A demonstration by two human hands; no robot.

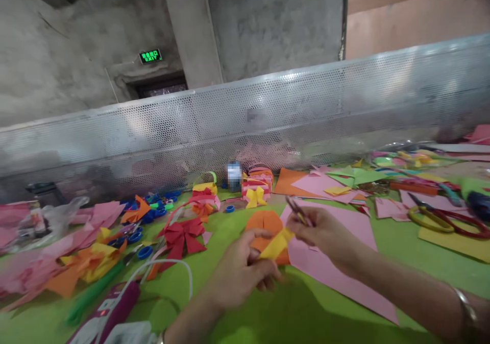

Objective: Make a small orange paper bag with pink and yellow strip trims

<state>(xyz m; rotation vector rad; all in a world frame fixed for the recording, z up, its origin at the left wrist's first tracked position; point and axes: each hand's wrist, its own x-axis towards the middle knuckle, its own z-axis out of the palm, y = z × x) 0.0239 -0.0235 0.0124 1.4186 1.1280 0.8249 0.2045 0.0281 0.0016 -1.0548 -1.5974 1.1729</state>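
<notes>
My left hand point(248, 265) is closed on one end of a small yellow paper piece point(276, 244), pinched between thumb and fingers. At the other end of that paper, my right hand point(321, 231) is closed around a slim dark pointed tool point(298, 211); blur hides whether it is a pen or small scissors. I cannot tell if the right fingers also grip the yellow paper. Below and behind the hands lies an orange paper shape point(264, 222) with a slit at its top. It is beside a large pink sheet point(333, 262) under my right forearm.
Red-handled scissors point(465, 224) lie at right. A red paper bow point(184, 237), orange and yellow scraps point(94, 262), a blue tape ring point(145, 252) and a purple power strip point(118, 305) with a white cable are at left. A perforated metal panel point(229, 124) runs behind.
</notes>
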